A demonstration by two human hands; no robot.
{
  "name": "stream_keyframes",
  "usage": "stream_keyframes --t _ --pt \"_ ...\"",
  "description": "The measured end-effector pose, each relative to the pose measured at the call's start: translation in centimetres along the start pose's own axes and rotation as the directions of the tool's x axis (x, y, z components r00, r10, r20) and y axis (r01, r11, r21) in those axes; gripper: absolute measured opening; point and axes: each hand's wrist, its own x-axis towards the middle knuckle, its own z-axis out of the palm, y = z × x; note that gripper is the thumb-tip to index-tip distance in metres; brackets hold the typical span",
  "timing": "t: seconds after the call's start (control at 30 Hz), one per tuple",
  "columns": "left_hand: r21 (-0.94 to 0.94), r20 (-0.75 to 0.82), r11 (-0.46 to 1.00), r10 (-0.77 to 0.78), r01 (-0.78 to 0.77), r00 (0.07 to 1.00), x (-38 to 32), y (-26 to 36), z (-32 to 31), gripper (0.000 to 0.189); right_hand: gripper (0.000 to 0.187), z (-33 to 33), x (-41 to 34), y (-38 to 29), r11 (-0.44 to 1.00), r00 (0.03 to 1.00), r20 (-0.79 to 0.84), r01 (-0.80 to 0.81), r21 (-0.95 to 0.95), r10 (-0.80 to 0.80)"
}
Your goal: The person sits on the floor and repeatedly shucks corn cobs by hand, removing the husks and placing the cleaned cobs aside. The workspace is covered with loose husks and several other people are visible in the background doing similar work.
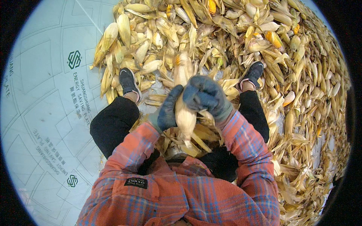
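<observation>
Between my knees an ear of corn (185,118) stands lengthwise, mostly wrapped in pale dry husk. A patch of orange kernels shows at its blurred far end. My left hand (167,108), in a dark blue-grey glove, grips the ear from the left with the thumb along it. My right hand (206,94), gloved alike and slightly blurred, is curled tight against the ear's right side. Its fingers close over the husk there; exactly what lies inside the fist is hidden. Loose husk leaves (206,134) lie under and beside the ear, close to my lap.
A large heap of husked-over corn ears (223,31) spreads ahead and along the right, some showing kernels. My shoes (127,82) rest among loose husks. At the left stands a pale blue panel surface (42,113) bearing printed writing. Stripped husks (299,180) cover the lower right.
</observation>
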Motion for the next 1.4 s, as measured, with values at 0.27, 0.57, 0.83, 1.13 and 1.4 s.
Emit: stream_keyframes --t 0.27,0.57,0.83,1.13,1.4 --pt "0.547 -0.196 0.594 0.776 -0.591 0.599 3.8 13.2 2.5 0.065 0.021 8.4 -3.5 2.5 0.954 0.885 0.369 -0.298 -0.019 0.284" --pt "0.779 0.077 0.394 0.712 -0.487 0.698 4.0 10.9 -1.0 0.054 0.042 -2.1 0.2 0.4 0.91 0.838 -0.543 -0.186 -0.371 -0.05" --pt "0.997 0.049 -0.07 0.517 -0.015 0.854 4.5 -1.0 2.8 0.051 0.051 -4.5 -1.5 -0.5 0.209 0.847 -0.194 -0.101 -0.973 -0.495" --pt "0.911 0.221 -0.406 0.637 0.078 0.738 3.5 -3.5 3.2 0.055 0.047 -8.2 -2.8 4.8 0.967 0.746 -0.652 0.042 0.251 0.137" --pt "0.69 0.525 -0.724 0.49 -0.012 0.696 3.0 -1.8 2.9 0.065 0.035 -11.7 -1.4 8.7 0.889 0.833 -0.511 0.05 0.455 0.214"
